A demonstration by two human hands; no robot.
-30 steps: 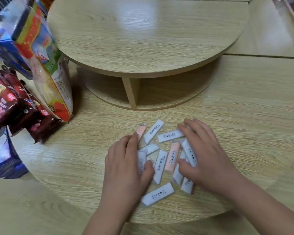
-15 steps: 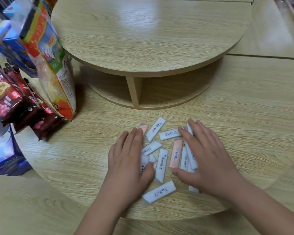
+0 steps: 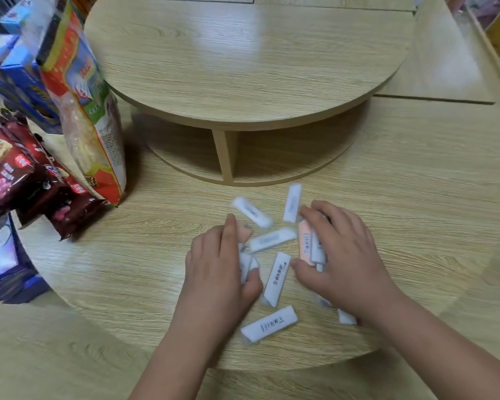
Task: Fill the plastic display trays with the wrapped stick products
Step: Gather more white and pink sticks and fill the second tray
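This looks like a shop floor to me, a snack aisle being stocked. I am at a round, two-tiered display stand of pale wood-grain board (image 3: 243,67), the kind goods are set out on. At its left edge stands packaged stock: dark red biscuit packets (image 3: 18,174), a tall clear bag printed in orange and green (image 3: 90,125) and blue cardboard boxes (image 3: 20,79) behind them. On the lower tier lie small white and pale pink wrapped sticks (image 3: 272,323), and the sharper ones show printed barcode labels, as retail items carry.
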